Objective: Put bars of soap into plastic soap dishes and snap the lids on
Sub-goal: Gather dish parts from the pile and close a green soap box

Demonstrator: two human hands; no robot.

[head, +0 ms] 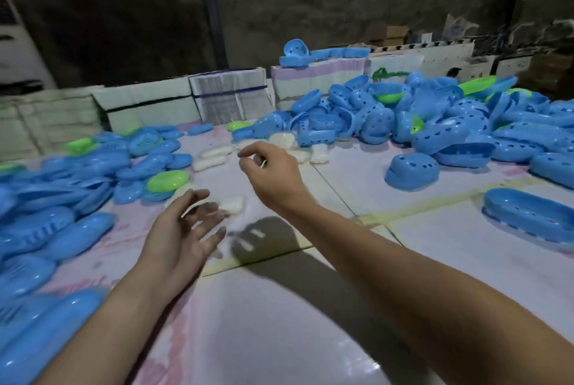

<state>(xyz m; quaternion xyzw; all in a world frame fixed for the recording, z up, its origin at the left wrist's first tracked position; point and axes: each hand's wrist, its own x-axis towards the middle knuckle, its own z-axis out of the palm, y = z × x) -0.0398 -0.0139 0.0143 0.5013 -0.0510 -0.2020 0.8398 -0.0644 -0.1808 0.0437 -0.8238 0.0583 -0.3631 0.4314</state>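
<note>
My left hand hovers palm-down over the table with fingers spread and blurred, its fingertips just short of a white bar of soap. My right hand is raised above the table's middle, fingers loosely curled, holding nothing that I can see. More white soap bars lie beyond it, some wrapped. An open blue soap dish base sits at the right. A perforated blue dish part lies upside down further back.
A heap of blue and green closed dishes fills the left side. A large pile of perforated blue parts covers the back right. Bundled white packs line the far edge. The table is pale and glossy.
</note>
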